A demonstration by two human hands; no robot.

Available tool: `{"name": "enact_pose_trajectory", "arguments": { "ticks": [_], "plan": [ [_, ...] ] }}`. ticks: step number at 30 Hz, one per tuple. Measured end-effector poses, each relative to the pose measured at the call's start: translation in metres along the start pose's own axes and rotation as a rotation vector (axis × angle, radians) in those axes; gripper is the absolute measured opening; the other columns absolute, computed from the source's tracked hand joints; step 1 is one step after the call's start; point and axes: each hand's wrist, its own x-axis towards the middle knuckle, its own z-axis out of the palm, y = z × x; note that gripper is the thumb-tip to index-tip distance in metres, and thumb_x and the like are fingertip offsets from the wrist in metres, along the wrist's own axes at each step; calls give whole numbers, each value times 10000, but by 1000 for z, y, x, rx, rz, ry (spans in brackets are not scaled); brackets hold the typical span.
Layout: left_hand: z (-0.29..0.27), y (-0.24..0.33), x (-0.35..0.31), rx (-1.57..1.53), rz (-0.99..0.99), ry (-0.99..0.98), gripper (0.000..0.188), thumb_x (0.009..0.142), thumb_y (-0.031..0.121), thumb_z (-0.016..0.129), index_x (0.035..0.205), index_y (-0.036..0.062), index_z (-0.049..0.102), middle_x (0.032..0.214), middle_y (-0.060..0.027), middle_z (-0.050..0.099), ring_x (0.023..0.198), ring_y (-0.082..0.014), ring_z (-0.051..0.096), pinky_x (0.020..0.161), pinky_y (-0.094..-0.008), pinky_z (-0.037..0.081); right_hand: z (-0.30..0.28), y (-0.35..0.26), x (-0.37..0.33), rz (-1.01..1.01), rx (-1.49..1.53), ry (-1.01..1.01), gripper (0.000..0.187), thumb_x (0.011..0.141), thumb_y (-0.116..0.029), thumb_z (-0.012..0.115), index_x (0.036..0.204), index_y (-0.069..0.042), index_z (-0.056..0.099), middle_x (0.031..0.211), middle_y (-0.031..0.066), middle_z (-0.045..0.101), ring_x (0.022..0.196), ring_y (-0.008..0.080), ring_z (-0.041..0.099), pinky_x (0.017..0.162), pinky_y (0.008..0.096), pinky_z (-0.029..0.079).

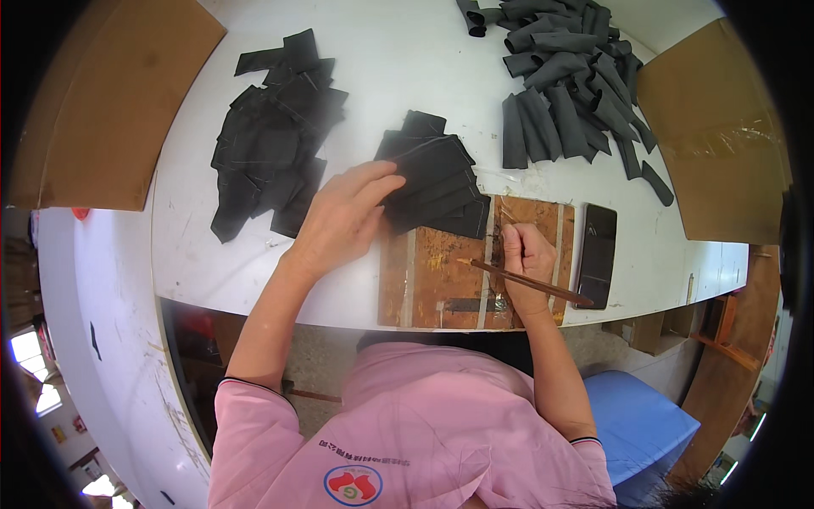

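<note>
My left hand (343,216) lies flat on a fanned stack of black flat pieces (437,174) at the middle of the white table, fingers pressing its left edge. My right hand (527,259) is closed around a thin brown stick (526,282) that lies slantwise over a worn wooden board (432,276) at the table's front edge. The stack's lower end overlaps the board's top.
A heap of black flat pieces (271,136) lies at the left. Rolled or folded black pieces (572,81) pile up at the back right. A dark rectangular tray (596,254) sits right of the board. Cardboard sheets (119,93) flank the white table (398,59). A blue seat (640,424) stands lower right.
</note>
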Motion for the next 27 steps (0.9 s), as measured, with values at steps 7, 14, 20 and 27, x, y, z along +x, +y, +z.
{"name": "enact_pose_trajectory", "arguments": {
  "ticks": [7,14,20,27],
  "plan": [
    [9,-14,14,107,93,-185,331,670,-27,574,994,38,549,1048,-101,555,916,-272,549,787,-329,437,0,-2,2,2,20,33,144,803,-106,564,704,-8,528,604,127,515,523,282,515,479,337,393],
    [18,-24,12,181,228,-143,211,674,-37,549,884,-15,553,958,-122,576,813,-277,572,735,-335,464,1,0,2,-1,47,49,132,801,-106,566,710,-16,536,612,127,526,536,288,527,486,336,401],
    [10,-19,12,173,240,-166,184,676,-35,535,859,-30,554,957,-136,574,859,-280,577,771,-328,473,-2,-1,3,34,78,52,138,802,-107,565,705,-13,534,611,126,527,528,287,526,482,333,399],
    [24,-24,8,221,219,-108,118,698,-42,536,815,-36,553,923,-148,577,813,-290,578,726,-333,475,-1,2,2,14,107,76,146,800,-114,569,693,-22,534,584,124,514,503,279,513,461,334,385]
  ]
}}
